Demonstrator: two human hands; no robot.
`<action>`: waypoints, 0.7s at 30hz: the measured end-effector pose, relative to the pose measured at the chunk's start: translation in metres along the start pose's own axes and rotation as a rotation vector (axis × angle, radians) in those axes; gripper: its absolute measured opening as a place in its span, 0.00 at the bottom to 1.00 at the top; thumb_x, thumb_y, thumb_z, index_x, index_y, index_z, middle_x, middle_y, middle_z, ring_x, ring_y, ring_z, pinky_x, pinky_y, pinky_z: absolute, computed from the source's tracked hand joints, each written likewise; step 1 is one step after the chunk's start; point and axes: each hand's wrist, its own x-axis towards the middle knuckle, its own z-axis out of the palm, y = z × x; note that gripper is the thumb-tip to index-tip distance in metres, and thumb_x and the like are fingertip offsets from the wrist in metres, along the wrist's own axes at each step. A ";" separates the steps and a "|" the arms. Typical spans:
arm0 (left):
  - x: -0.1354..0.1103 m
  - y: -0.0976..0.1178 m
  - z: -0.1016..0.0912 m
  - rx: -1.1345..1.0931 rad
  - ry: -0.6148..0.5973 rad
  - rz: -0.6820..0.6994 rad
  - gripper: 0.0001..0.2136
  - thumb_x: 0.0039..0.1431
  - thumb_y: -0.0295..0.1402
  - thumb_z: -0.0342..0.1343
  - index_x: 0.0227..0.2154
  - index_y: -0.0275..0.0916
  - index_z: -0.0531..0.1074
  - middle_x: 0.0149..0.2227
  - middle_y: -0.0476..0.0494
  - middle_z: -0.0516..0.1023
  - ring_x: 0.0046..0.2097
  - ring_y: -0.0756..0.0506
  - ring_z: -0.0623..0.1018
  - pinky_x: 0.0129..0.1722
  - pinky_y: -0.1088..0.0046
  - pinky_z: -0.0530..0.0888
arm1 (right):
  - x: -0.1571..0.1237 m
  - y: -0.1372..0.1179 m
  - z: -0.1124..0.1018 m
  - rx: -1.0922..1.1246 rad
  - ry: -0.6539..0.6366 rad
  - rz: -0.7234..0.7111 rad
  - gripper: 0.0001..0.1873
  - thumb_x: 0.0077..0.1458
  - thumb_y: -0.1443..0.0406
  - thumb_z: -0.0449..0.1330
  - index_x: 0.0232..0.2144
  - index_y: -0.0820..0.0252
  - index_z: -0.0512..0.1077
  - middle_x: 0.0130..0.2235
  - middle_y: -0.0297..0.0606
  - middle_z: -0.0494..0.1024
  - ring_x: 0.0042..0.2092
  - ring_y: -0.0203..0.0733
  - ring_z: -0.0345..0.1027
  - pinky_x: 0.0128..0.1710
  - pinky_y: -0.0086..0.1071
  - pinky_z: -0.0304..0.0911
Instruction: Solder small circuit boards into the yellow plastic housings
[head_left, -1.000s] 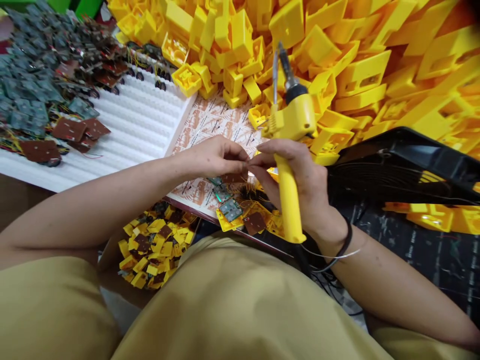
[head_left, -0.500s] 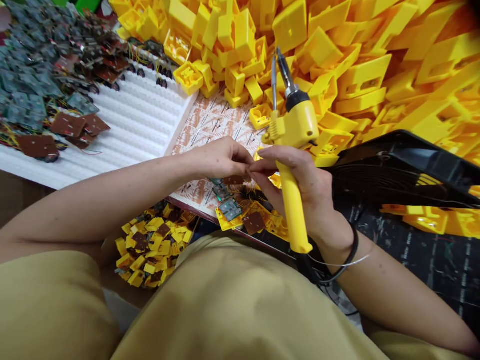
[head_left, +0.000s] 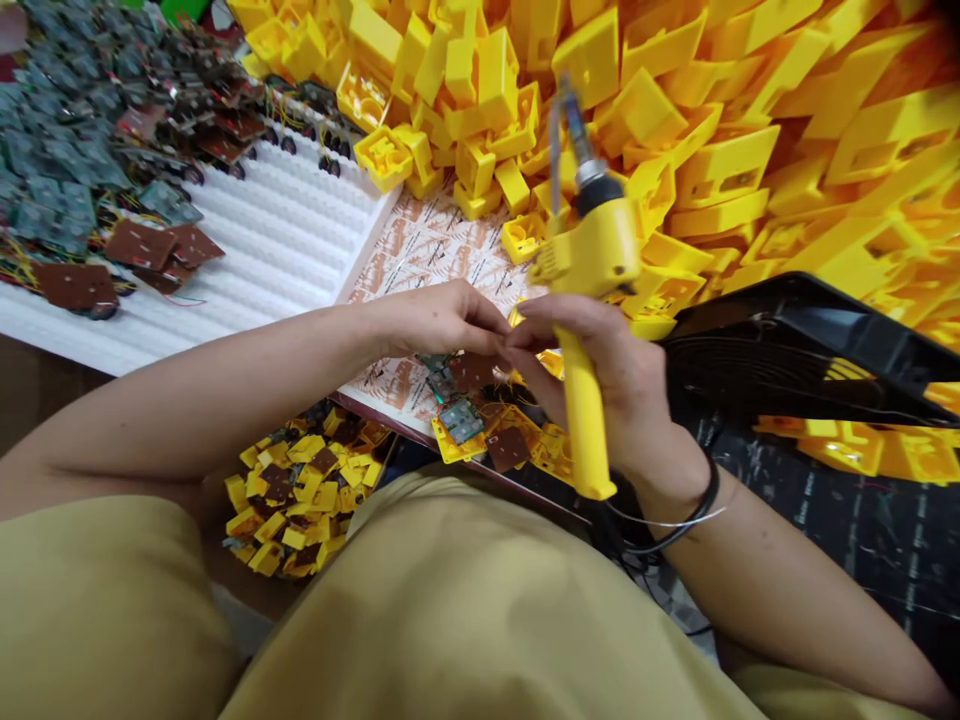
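My right hand (head_left: pixel 619 375) is closed around a yellow soldering gun (head_left: pixel 585 400), its metal tip pointing up and away over the heap of yellow cases. The thumb and forefinger of that hand meet the fingertips of my left hand (head_left: pixel 457 325). My left fingers are pinched together; whatever lies between them is too small to make out. Just below the fingertips are a brown circuit board (head_left: pixel 474 370) and a green circuit board (head_left: pixel 460 421), the green one lying on a yellow case part. Another brown board (head_left: pixel 508 449) rests close to the table edge.
Yellow plastic cases (head_left: pixel 697 150) pile up across the back and right. At left, wired circuit boards (head_left: pixel 67 180) heap on a white ridged sheet (head_left: pixel 277 230). A black fan-like frame (head_left: pixel 810 350) stands at right. Filled yellow cases (head_left: pixel 300 495) sit below the table edge.
The soldering gun has shifted slightly, its tip blurred by motion. Both hands stay fingertip to fingertip in nearly the same place, and the view has moved a little.
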 end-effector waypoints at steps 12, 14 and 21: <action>0.003 0.008 0.000 0.074 -0.056 -0.038 0.08 0.54 0.30 0.54 0.30 0.35 0.78 0.25 0.48 0.79 0.27 0.52 0.76 0.31 0.76 0.71 | 0.001 0.023 -0.017 -0.126 -0.044 0.022 0.18 0.61 0.68 0.57 0.52 0.49 0.61 0.35 0.29 0.76 0.34 0.36 0.75 0.37 0.32 0.73; 0.005 0.008 -0.003 0.075 -0.028 -0.036 0.06 0.52 0.30 0.55 0.27 0.35 0.76 0.25 0.49 0.78 0.27 0.53 0.76 0.31 0.77 0.70 | 0.003 0.034 -0.019 -0.163 -0.081 -0.009 0.17 0.62 0.66 0.58 0.52 0.51 0.63 0.39 0.32 0.78 0.38 0.38 0.75 0.39 0.33 0.73; 0.018 0.005 -0.003 0.060 0.029 -0.089 0.05 0.54 0.27 0.53 0.27 0.35 0.74 0.24 0.49 0.76 0.26 0.53 0.74 0.30 0.77 0.69 | 0.003 0.073 -0.023 -0.321 -0.355 -0.109 0.19 0.61 0.69 0.56 0.54 0.58 0.66 0.41 0.40 0.79 0.41 0.42 0.75 0.54 0.46 0.68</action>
